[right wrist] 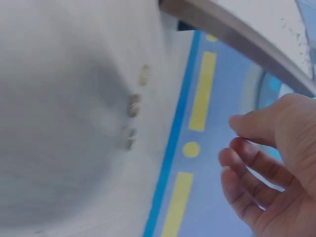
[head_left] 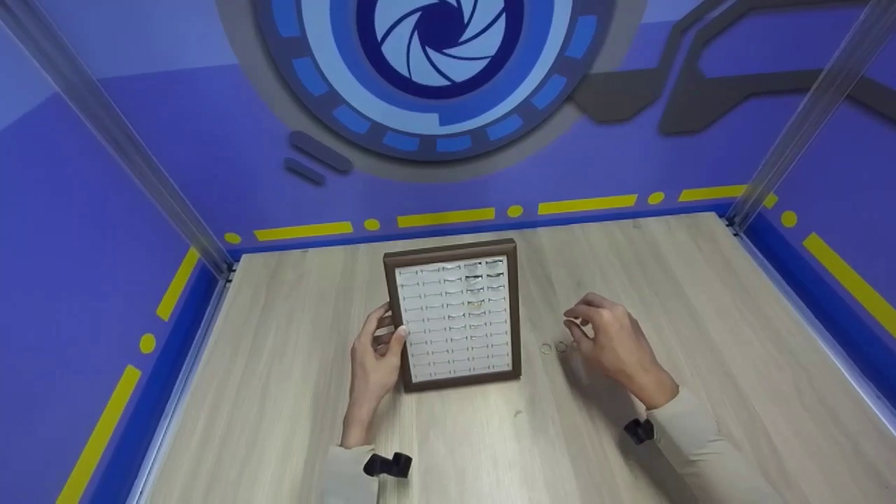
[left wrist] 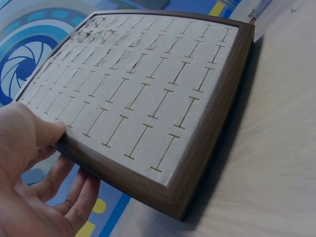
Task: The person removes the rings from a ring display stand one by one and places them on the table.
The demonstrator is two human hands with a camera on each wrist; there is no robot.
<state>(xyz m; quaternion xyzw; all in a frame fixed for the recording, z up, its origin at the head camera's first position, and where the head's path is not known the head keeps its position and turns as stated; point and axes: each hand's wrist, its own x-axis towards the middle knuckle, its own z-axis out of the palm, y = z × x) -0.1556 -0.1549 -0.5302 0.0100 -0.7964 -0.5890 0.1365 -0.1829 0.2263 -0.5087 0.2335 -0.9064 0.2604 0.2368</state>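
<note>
A ring display tray with a brown frame and a pale slotted pad stands tilted up on the table. My left hand grips its left edge, thumb on the front and fingers behind; the left wrist view shows the same hold on the frame. Several rings sit in slots toward the tray's upper right. To the right, my right hand hovers above the table with fingers loosely bent. No object shows between its thumb and fingertips. Loose rings lie below it, blurred in the right wrist view.
The wood-grain table is bounded by blue printed panels at the back and sides. Metal posts rise at its back corners. Dark wrist devices are worn over both sleeves.
</note>
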